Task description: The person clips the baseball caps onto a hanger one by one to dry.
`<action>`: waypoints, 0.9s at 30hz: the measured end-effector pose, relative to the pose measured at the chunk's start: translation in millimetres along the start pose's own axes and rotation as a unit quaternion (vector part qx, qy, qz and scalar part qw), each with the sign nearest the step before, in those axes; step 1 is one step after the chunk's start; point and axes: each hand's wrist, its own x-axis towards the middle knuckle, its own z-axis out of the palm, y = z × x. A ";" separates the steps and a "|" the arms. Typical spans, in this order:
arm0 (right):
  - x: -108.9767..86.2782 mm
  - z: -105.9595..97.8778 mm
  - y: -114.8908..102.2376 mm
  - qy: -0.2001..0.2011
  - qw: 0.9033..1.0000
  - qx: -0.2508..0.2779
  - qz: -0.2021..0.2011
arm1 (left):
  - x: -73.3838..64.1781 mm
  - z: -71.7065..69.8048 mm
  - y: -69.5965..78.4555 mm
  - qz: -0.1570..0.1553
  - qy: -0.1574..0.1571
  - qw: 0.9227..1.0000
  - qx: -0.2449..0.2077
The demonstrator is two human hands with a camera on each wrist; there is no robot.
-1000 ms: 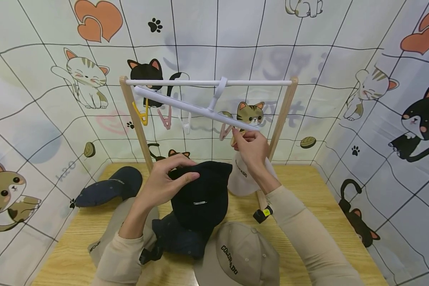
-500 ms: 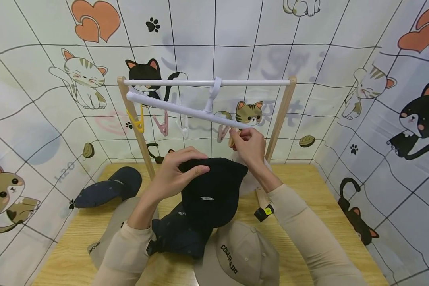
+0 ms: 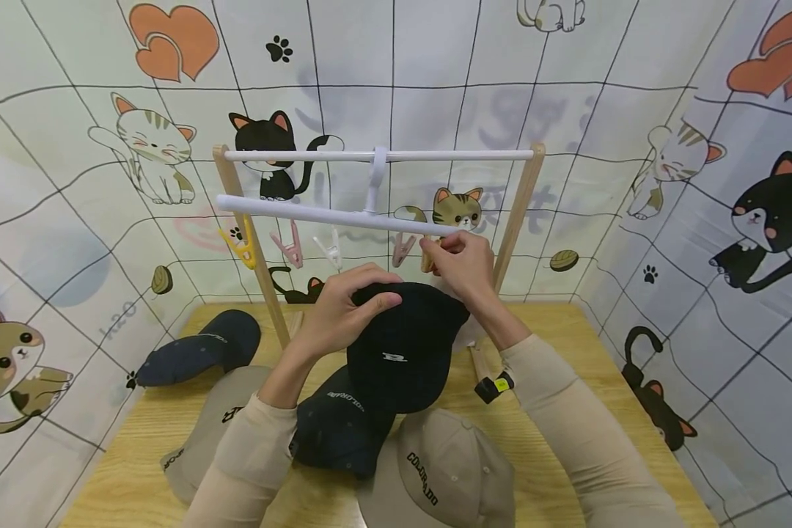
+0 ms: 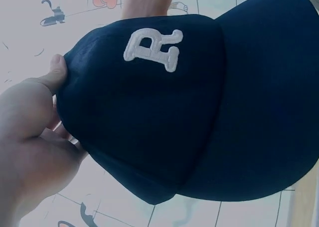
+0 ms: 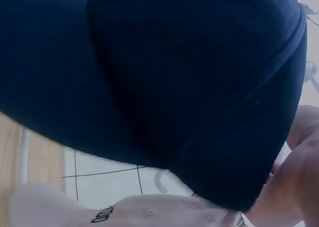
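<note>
My left hand (image 3: pixel 351 312) grips a black baseball cap (image 3: pixel 402 348) by its rear edge, thumb on the near side. A white letter R shows on the cap's front in the left wrist view, its brim (image 4: pixel 269 97) pointing away from the hand. Just above the cap, my right hand (image 3: pixel 465 268) pinches a beige clip (image 3: pixel 427 258) under the right end of a white clip hanger (image 3: pixel 317 214). The hanger's hook hangs on the rack's white rail (image 3: pixel 462 155). In the right wrist view the black cap hides most of the right hand (image 5: pixel 294 182).
Yellow (image 3: pixel 240 246), pink (image 3: pixel 289 246) and white clips (image 3: pixel 331 249) hang from the bar. A pale cap (image 5: pixel 144 212) sits behind the black one. Navy caps (image 3: pixel 201 348), (image 3: pixel 339 433) and beige caps (image 3: pixel 214 422), (image 3: pixel 449 469) lie on the wooden table (image 3: pixel 587 411).
My left hand has brought the black cap right and slightly up, closer to the right hand. The hanger has shifted left along the rail, its left end dropping so the bar lies nearer level.
</note>
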 end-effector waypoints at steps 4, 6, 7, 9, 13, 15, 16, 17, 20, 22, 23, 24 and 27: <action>0.8 -3.6 -3.7 -0.009 1.000 -0.026 -0.001 | 4.5 7.3 -4.4 -0.018 -0.003 1.000 0.000; 1.2 -5.1 -5.1 -0.015 0.999 -0.036 0.003 | 6.4 10.9 -6.8 -0.035 -0.006 0.999 -0.003; 1.4 -5.9 -5.8 -0.018 0.999 -0.038 0.004 | 7.3 12.7 -8.1 -0.044 -0.006 0.999 -0.005; 1.6 -7.3 -7.2 -0.024 0.999 -0.043 0.005 | 9.2 16.1 -10.3 -0.059 -0.008 0.998 -0.007; 2.7 -10.2 -9.0 -0.037 0.998 -0.052 0.002 | 13.0 22.6 -14.4 -0.078 -0.013 0.997 -0.014; 2.9 -12.1 -9.8 -0.044 0.997 -0.057 0.001 | 14.7 25.8 -16.3 -0.083 -0.014 0.996 -0.018; 2.8 -12.9 -10.5 -0.048 0.997 -0.059 0.001 | 15.3 27.7 -17.9 -0.085 -0.014 0.996 -0.019; 2.7 -13.7 -10.9 -0.051 0.997 -0.059 0.001 | 15.9 29.6 -19.5 -0.086 -0.013 0.996 -0.018; 2.1 -15.4 -12.0 -0.058 0.997 -0.057 -0.001 | 17.2 34.5 -23.5 -0.090 -0.011 0.996 -0.013; 2.1 -16.1 -12.0 -0.060 0.997 -0.058 -0.002 | 17.9 37.3 -26.1 -0.094 -0.012 0.996 -0.009; 1.9 -16.5 -11.8 -0.060 0.996 -0.058 -0.001 | 18.2 38.3 -26.8 -0.097 -0.013 0.995 -0.009; 1.7 -16.9 -11.6 -0.060 0.996 -0.060 -0.001 | 18.5 39.3 -27.6 -0.099 -0.016 0.995 -0.009; 0.8 -18.4 -10.9 -0.056 0.996 -0.066 0.001 | 19.3 42.5 -30.9 -0.105 -0.021 0.994 -0.009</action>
